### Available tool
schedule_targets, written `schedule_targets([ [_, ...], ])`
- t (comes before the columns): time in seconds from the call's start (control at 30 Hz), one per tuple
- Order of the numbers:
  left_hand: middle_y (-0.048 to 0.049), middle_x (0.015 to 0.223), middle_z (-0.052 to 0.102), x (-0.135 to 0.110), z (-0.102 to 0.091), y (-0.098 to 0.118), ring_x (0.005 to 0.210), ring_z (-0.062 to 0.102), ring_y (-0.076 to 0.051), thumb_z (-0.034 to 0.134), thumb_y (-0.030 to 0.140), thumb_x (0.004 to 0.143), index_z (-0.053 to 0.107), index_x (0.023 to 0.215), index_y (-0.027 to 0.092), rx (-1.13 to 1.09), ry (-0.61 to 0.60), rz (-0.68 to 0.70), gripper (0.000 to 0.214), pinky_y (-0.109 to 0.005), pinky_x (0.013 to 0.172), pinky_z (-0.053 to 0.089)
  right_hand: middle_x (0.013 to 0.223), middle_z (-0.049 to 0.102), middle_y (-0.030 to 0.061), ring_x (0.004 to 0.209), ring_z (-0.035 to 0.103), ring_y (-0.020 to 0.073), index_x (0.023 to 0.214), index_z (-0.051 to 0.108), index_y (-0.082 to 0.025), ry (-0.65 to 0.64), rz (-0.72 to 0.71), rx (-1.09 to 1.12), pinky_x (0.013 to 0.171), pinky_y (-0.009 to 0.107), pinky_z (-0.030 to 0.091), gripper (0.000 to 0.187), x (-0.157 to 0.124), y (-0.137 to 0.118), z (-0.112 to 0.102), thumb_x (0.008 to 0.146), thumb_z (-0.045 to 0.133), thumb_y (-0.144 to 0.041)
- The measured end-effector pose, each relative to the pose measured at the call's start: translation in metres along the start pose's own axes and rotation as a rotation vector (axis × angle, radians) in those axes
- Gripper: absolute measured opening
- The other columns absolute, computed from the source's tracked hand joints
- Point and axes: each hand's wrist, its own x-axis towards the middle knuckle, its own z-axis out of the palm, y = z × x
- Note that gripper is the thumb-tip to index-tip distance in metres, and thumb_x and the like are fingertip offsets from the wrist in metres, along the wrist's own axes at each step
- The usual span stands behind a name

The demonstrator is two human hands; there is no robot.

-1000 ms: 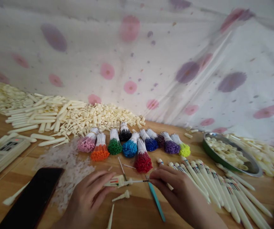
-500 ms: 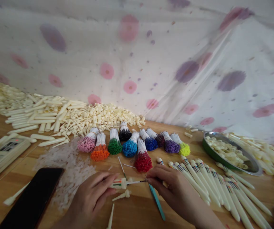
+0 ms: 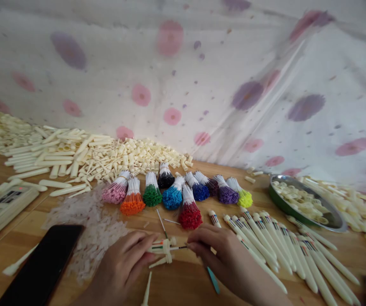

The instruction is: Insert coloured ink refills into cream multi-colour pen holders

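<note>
My left hand (image 3: 121,261) is closed around a cream slotted pen part (image 3: 159,246) with small coloured pieces showing in its slots. Between thumb and fingertips, my right hand (image 3: 226,250) pinches a thin white pen refill (image 3: 178,248) with a dark end. The refill's other end meets the collar of the pen part; how deep it sits is hidden. A cream pointed piece (image 3: 158,263) lies just below the pen part. Partly under my right hand is a turquoise strip-like tool (image 3: 213,281). Two loose refills lie beyond my fingers, one with a green end (image 3: 161,223).
Banded refill bundles in several colours, such as a red bundle (image 3: 190,216), stand across the middle. Multicolour pens (image 3: 285,242) lie in rows at right, before a metal dish (image 3: 275,203) of cream parts. At left are a black phone (image 3: 41,265), clear plastic bits (image 3: 87,238) and cream barrels (image 3: 55,157).
My right hand has moved left towards the pen part, and less of the refill shows between my hands. More of the turquoise tool is covered now. My left hand stays nearly in place.
</note>
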Motion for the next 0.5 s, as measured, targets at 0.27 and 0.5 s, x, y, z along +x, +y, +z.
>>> schedule_targets([
  [0.27,-0.0058,0.090,0.070,0.000,0.001,0.002,0.082,0.068,-0.017,0.044,0.024,0.092,0.058,0.115,0.022,-0.074,-0.003,-0.024,0.027,-0.023,0.070,0.056,0.069,0.062,0.0005,0.064,0.056,0.0122,0.075,0.062,-0.018,0.016,-0.017,0.071,0.059,0.020,0.041,0.017,0.008,-0.006,0.030,0.088,0.052,-0.022],
  [0.5,-0.0049,0.097,0.070,-0.001,0.001,0.001,0.088,0.068,-0.017,0.046,0.024,0.091,0.058,0.114,0.027,-0.236,-0.006,-0.103,0.026,-0.023,0.073,0.056,0.069,0.063,0.0012,0.059,0.057,0.0114,0.091,0.061,-0.016,0.044,-0.003,0.212,0.055,0.020,0.042,0.028,0.004,-0.007,0.026,0.092,0.043,-0.037],
])
